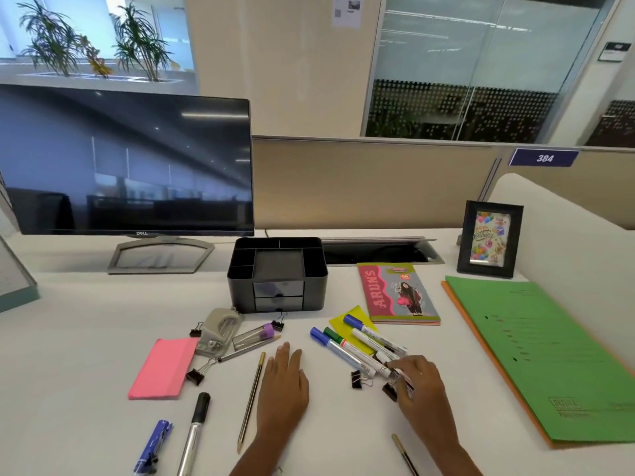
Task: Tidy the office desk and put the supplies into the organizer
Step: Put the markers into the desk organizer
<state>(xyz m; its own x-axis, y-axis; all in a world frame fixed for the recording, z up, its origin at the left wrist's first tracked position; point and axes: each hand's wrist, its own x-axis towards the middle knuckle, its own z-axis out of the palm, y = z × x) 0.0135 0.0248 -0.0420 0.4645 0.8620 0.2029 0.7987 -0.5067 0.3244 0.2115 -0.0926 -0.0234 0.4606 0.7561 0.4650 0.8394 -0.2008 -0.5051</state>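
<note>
Black organizer, drawers closed, stands behind scattered markers; right hand pinches one, left hand lies flat, fingers straight; notebook reads ARUN'S, monitor Dell, tag 384

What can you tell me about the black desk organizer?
The black organizer looks like matte plastic, a rounded box standing upright on the white desk right of the monitor stand. Its open top is split into several compartments; two small translucent drawers sit shut in front. A binder clip lies just before it.
</note>
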